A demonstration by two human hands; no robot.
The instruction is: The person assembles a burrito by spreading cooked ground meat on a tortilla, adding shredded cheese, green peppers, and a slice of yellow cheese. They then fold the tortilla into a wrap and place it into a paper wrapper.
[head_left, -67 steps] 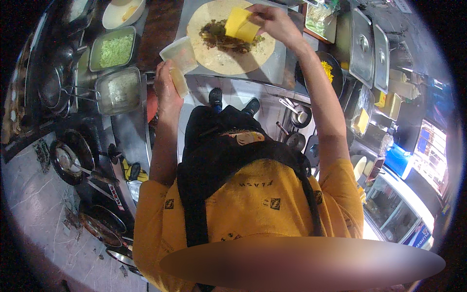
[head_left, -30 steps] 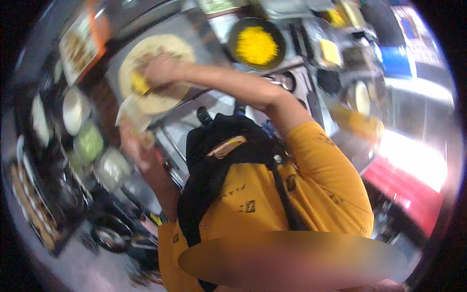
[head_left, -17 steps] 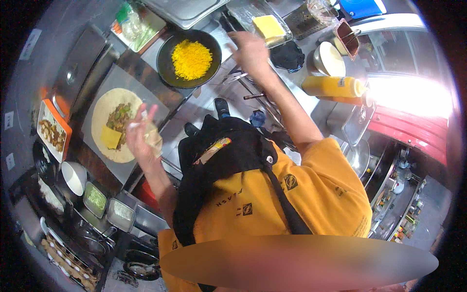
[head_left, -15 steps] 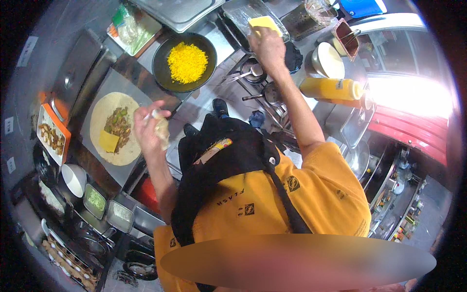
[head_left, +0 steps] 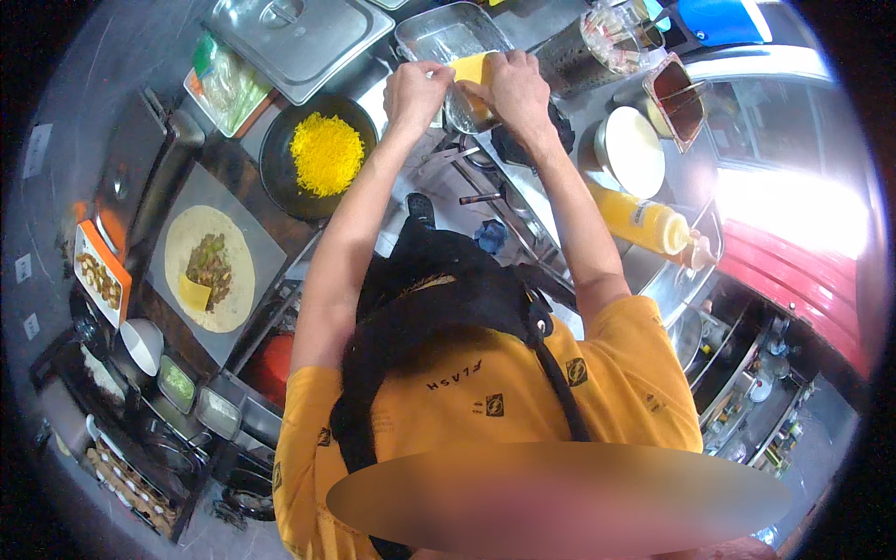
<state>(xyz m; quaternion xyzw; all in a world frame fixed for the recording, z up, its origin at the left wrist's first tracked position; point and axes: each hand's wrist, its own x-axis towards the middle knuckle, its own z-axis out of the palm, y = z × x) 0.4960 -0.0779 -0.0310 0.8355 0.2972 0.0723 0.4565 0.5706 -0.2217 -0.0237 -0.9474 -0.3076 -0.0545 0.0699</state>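
Note:
In my right hand is a yellow cheese slice, gripped between thumb and fingers over a clear plastic tub. My left hand is closed in a pinch right at the slice's left edge; what its fingertips hold is too small to make out. To the left, a flat tortilla lies on a sheet of paper. Chopped meat and green pepper filling sits in its middle, with another cheese slice at the filling's lower left.
A black pan of yellow shredded food stands left of my left forearm. Yellow squeeze bottles, white bowls and a sauce container line the right counter. At the far left is an orange-rimmed tray; a steel lid lies at the back.
My left hand has moved from beside the tortilla, where it held crumpled clear film, up to the cheese slice. My right hand has drawn the slice slightly nearer and turned it.

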